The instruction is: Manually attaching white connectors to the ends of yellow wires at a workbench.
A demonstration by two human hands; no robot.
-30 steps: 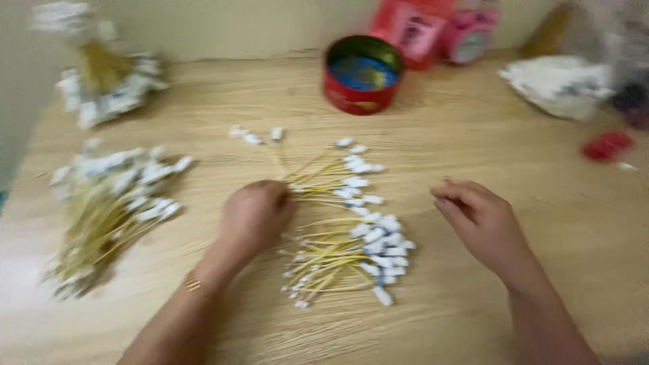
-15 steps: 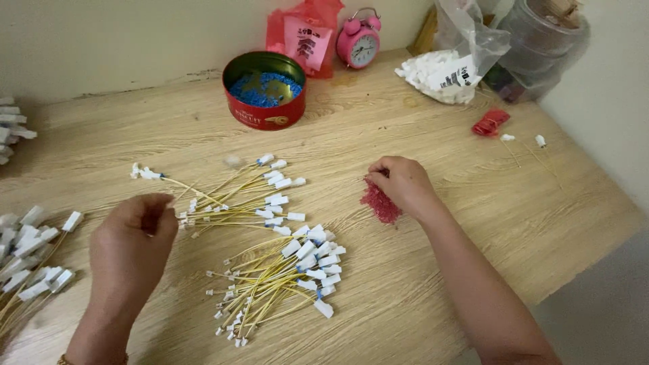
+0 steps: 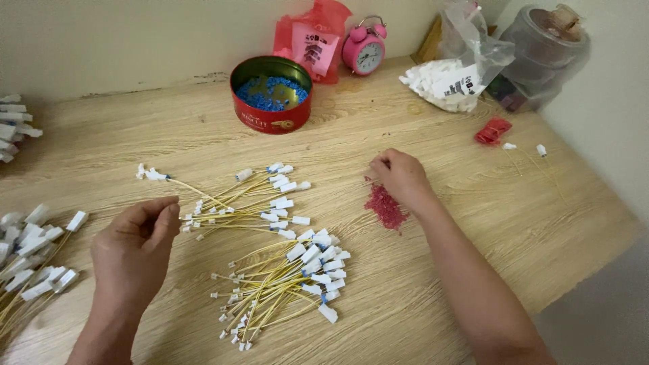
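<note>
A person's two bare hands work over a pale wooden table [image 3: 203,145], seen from above. The right hand [image 3: 403,177] rests at the upper edge of a small heap of tiny dark-red beads [image 3: 386,206], its fingers [image 3: 382,164] curled together, thumb and forefinger tips pinched at the edge of the heap; what they pinch, if anything, is too small to tell. The left hand [image 3: 135,247] hovers well to the left of the red beads, its fingers [image 3: 165,223] loosely curled and half open, holding nothing that can be seen, their tips just beside the near ends of a fan of thin yellow wires [image 3: 253,199] tipped with white connectors.

Between the two hands, left of the red beads, that fan lies spread flat; a second, denser bundle of yellow wires [image 3: 284,280] lies below it, nearer the viewer, its white plugs bunched on the side facing the beads. Further wired connectors [image 3: 34,247] lie at the table's far left edge, well apart from the beads.

Behind the beads, toward the wall, stands an open round red tin [image 3: 270,118] holding blue beads [image 3: 270,91]. To the tin's right are a red plastic pouch [image 3: 314,40] and a pink twin-bell alarm clock [image 3: 365,51]. Further right of the beads lie a clear bag of white parts [image 3: 449,81] and a small red packet [image 3: 492,130].
</note>
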